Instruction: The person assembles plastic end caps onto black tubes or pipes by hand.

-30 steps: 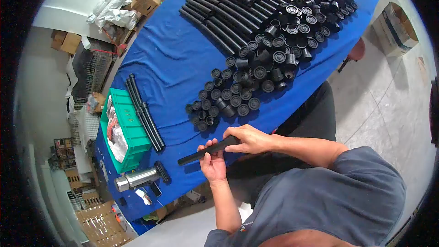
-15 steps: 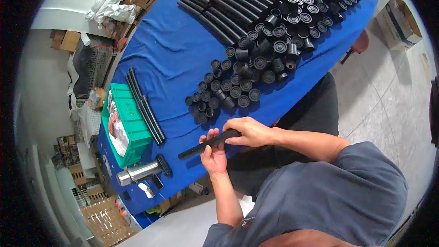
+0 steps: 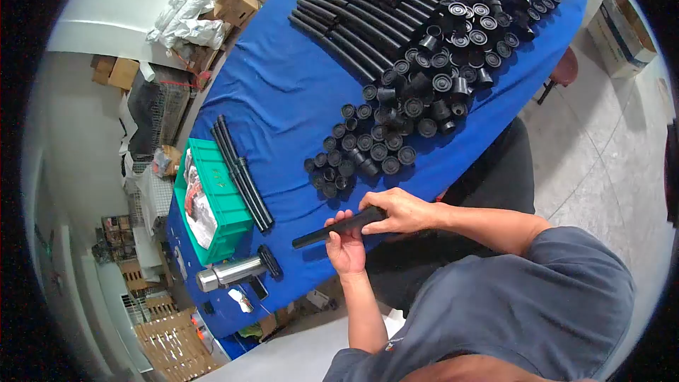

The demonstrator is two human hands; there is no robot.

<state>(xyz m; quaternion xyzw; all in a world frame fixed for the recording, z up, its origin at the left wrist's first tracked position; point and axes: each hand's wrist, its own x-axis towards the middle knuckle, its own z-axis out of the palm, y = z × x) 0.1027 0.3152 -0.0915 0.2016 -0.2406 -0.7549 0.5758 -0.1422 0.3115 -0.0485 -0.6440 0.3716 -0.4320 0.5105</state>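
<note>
A black tube is held slantwise above the near edge of the blue-covered table. My left hand supports it from below, fingers behind it and thumb along its near side. Around its right end my right hand is closed, fingers over the top; whether a cap sits on that end is hidden. Just beyond the hands lie many round black caps, some upturned. Rows of black tubes fill the table's far side.
On the left stands a green crate with plastic-wrapped contents, several black tubes beside it. A steel flask, a phone and a crumpled wrapper lie nearer. A cardboard box stands on the floor at right.
The camera view has shifted, so the table appears further right and slightly lower. Both hands keep hold of the black tube; my left thumb now lies less across it.
</note>
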